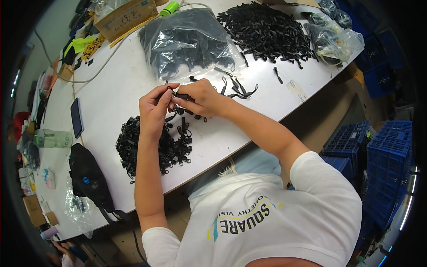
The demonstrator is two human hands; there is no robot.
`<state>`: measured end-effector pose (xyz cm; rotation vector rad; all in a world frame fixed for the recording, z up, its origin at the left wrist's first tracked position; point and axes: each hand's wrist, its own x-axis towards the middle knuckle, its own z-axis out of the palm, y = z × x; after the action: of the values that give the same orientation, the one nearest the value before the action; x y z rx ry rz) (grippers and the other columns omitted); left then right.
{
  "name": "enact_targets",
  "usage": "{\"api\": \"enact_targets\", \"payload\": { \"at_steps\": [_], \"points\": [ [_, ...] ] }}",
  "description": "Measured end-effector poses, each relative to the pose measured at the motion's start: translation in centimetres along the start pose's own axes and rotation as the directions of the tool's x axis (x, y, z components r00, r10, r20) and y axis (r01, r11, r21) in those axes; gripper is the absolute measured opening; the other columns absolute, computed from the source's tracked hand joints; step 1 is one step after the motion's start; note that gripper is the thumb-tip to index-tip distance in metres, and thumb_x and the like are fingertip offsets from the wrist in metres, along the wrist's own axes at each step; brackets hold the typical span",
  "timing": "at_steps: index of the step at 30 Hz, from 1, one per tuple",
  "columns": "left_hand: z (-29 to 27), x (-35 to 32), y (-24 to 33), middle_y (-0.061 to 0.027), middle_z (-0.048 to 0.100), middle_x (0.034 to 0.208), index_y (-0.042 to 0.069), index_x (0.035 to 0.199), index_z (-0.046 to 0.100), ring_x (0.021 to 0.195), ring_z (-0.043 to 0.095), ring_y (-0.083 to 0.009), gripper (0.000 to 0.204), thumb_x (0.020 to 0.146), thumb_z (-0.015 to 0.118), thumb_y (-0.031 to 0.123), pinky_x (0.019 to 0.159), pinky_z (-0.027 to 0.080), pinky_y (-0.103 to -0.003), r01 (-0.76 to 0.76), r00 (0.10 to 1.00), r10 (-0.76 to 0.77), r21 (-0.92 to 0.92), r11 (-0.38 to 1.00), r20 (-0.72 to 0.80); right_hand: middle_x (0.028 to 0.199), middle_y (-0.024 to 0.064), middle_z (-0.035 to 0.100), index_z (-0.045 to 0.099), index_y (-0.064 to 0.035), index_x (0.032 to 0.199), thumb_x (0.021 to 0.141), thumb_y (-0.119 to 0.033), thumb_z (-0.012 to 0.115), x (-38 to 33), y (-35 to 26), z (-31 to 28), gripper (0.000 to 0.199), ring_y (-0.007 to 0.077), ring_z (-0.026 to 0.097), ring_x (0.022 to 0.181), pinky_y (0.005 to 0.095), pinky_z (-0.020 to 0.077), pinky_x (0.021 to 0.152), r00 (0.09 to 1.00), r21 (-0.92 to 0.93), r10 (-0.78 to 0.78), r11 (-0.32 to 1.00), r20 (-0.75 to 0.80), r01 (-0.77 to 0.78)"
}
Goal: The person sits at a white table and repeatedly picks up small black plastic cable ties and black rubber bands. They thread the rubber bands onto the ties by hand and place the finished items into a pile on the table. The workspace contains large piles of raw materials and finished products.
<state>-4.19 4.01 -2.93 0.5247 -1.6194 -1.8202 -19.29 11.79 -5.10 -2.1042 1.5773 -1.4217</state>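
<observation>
- My work surface: a long white table (111,89), its front edge running past my chest.
- Heap of small black plastic pieces (151,144) right under my forearms.
- Bigger spread of black pieces (267,31) at the far side.
- Clear bag of black parts (187,40) beside that spread.
- A few loose black strips (240,86) near my hands.
- More clear bags (333,38) at the far right corner.
- Dark phone (76,117), green-tinted bottle (52,138) and black pouch (89,178) to my left.
- Cardboard box (124,18) at the far left.
</observation>
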Motion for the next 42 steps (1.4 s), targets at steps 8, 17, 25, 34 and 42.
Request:
{"api": "enact_targets", "payload": {
  "at_steps": [8,17,25,34,42],
  "points": [
    [-0.4,-0.2,-0.7,-0.0001,0.057,0.071,-0.003,0.098,0.065,0.061,0.049,-0.0050,0.016,0.089,0.061,0.009,0.053,0.038,-0.019,-0.144,0.987,0.152,0.154,0.978,-0.043,0.053,0.0072,0.053,0.060,-0.0082,0.074,0.083,-0.025,0.063,0.0,-0.3,-0.6,0.020,0.0272,0.056,0.048,0.0378,0.0404,0.046,0.998,-0.023,-0.062,0.998,0.008,0.063],
    [-0.1,-0.2,-0.3,-0.0112,0.061,0.073,-0.001,0.094,0.064,0.062,0.061,-0.0210,0.014,0.080,0.061,-0.002,0.056,0.047,-0.029,-0.401,0.890,0.428,0.710,0.578,0.154,0.061,0.0094,0.058,0.059,-0.0076,0.084,0.085,-0.025,0.060,-0.2,-0.8,-0.5,0.018,0.0291,0.059,0.057,0.0396,0.0443,0.052,0.999,-0.206,0.028,0.978,0.043,-0.019],
    [-0.9,-0.2,0.2,-0.0131,0.063,0.076,-0.001,0.091,0.064,0.064,0.063,-0.0274,0.013,0.078,0.063,-0.003,0.057,0.049,-0.033,-0.424,0.886,0.382,0.792,0.439,0.263,0.059,0.0103,0.057,0.056,-0.0061,0.080,0.088,-0.026,0.055,-0.1,-0.9,-0.5,0.022,0.0316,0.058,0.056,0.0419,0.0440,0.056,0.983,-0.297,0.069,0.955,0.170,-0.015],
    [-0.6,-0.2,0.0,-0.0121,0.067,0.082,0.000,0.095,0.066,0.062,0.063,-0.0204,0.021,0.075,0.064,-0.006,0.059,0.049,-0.028,-0.396,0.897,0.380,0.788,0.471,0.224,0.064,0.0125,0.061,0.057,-0.0043,0.080,0.086,-0.027,0.054,-0.1,-0.6,-0.4,0.024,0.0339,0.061,0.061,0.0444,0.0474,0.061,0.953,-0.360,0.166,0.931,0.254,-0.066],
    [-0.4,-0.3,0.4,-0.0108,0.067,0.081,0.001,0.100,0.066,0.058,0.060,-0.0175,0.025,0.075,0.064,-0.006,0.057,0.047,-0.027,-0.386,0.913,0.340,0.754,0.532,0.227,0.065,0.0138,0.062,0.058,-0.0038,0.082,0.083,-0.023,0.056,0.3,-1.3,-0.9,0.019,0.0346,0.062,0.064,0.0452,0.0484,0.060,0.937,-0.386,0.250,0.911,0.244,-0.142]
  ]
}}
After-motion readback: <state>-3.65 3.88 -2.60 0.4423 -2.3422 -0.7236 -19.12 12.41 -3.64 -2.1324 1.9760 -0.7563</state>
